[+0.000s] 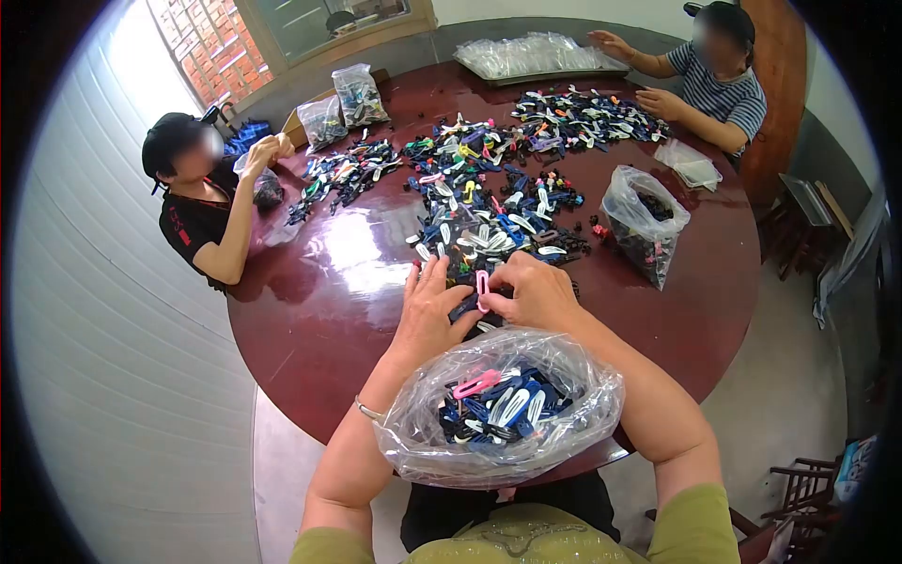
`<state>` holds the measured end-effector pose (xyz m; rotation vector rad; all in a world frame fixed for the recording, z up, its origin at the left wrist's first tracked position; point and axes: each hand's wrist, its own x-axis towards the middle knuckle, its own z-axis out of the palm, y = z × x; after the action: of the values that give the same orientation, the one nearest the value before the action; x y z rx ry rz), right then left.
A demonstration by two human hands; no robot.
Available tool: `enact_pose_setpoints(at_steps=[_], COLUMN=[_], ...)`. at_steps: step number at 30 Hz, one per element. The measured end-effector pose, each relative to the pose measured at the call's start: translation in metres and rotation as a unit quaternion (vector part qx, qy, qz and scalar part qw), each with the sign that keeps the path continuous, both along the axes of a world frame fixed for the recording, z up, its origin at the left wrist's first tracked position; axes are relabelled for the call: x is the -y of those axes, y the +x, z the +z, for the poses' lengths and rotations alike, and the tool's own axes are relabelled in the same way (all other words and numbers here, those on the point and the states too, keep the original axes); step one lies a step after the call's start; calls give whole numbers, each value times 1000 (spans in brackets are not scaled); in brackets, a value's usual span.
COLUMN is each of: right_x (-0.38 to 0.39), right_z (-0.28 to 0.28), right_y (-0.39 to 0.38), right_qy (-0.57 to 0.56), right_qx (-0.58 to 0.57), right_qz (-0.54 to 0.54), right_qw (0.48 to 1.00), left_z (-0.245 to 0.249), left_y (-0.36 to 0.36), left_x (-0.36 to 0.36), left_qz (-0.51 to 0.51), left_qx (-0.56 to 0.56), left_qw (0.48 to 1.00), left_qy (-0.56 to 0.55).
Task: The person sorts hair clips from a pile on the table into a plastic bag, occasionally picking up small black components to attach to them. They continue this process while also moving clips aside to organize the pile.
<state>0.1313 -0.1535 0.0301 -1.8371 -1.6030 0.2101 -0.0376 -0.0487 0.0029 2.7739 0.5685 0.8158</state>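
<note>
A pink snap hair clip (pixel 483 291) stands upright in the pinched thumb and fingers of my right hand (pixel 537 293). Just left of it, my left hand (pixel 430 308) rests at the near end of the heap, its fingers stretched out and its thumb apart. Dark clips show between that thumb and forefinger; whether they are gripped is not clear. Beyond both hands spreads a heap of mixed hair clips (pixel 484 235), mostly navy, white and black. Between my forearms sits an open clear plastic bag (pixel 413 442), part-filled with navy and white clips and one pink clip.
Across the round dark-red table (pixel 310 348), a person (pixel 193 202) at left handles a small bag. Another person (pixel 719 94) sits at right beside more clips. Filled bags (pixel 357 94) stand at the back left, a filled bag (pixel 644 226) at right, and a tray of clear bags (pixel 536 58) behind.
</note>
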Motion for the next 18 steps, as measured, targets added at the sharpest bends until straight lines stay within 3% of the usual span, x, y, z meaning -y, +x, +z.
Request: enact_pose_setpoints(at_steps=[6,9,12,15,18], right_x=[-5,-10,-11,-7,-6], right_z=[-5,-8,-11,0,4], right_y=[-1,7,10,13,16], right_qy=[16,16,-10,-20,74], right_qx=[-44,-130,-409,-435,-479], right_qz=[-32,27,112,118,110], right_qw=[998,991,906,892,868], left_z=[-6,-8,-7,-4,0], left_y=[3,3,3,3,2], left_x=[-3,-5,-5,-2,-2], left_qz=[-22,-46,-62,-59,-38], left_qx=[26,35,38,45,50], left_qw=[999,997,996,996,995], left_qy=[-30,-44,-52,-59,-74])
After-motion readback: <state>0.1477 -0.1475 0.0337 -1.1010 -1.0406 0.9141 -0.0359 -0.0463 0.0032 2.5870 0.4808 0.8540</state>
